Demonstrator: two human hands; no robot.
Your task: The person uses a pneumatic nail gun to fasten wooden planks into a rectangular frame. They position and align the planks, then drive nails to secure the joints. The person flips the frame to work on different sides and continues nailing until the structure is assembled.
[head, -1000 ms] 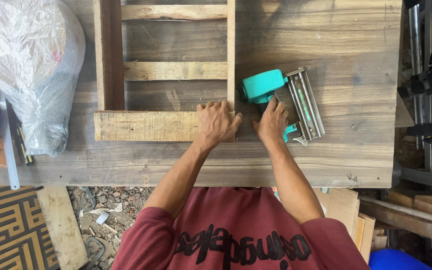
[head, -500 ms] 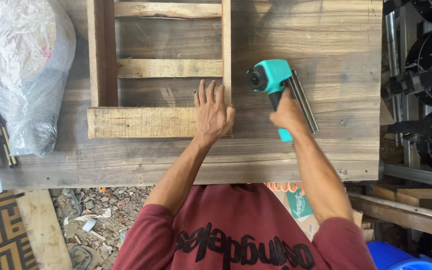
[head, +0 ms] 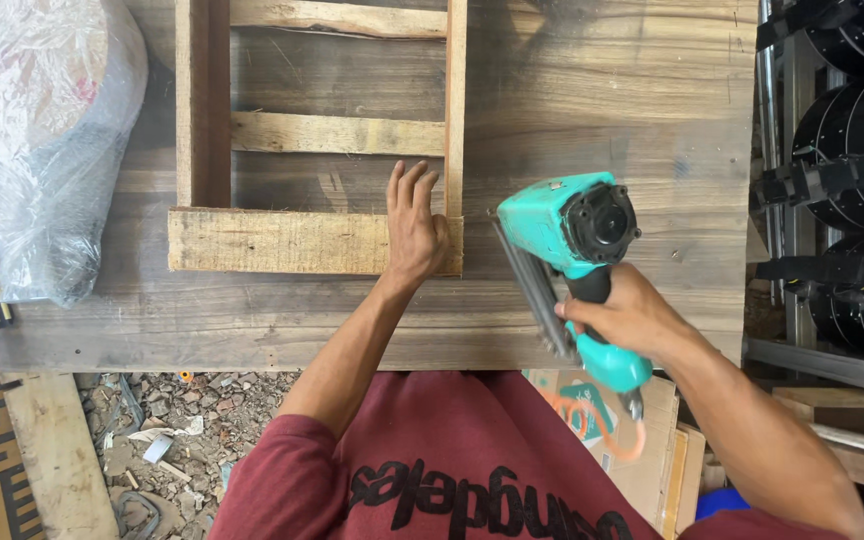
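Currently nailer [head: 574, 262] is gripped by right hand [head: 630, 316] near table's [head: 602, 90] front edge, long axis front-to-back, rear cap facing up; left hand [head: 414, 232] is pressed flat, open, on frame [head: 292, 241].

Open surface [head: 602, 90] lies to the right of the wooden frame [head: 317, 240], bounded on the far right by black wheels on a rack [head: 842, 170]; the right hand [head: 632, 315] holds the teal nail gun [head: 577, 240] over this stretch, just beside the frame's corner. The left hand [head: 414, 225] lies flat on the frame's near rail, blocking that corner. To the left, a plastic-wrapped bundle [head: 42, 140] closes the passage, leaving a bare strip along the surface's near edge.
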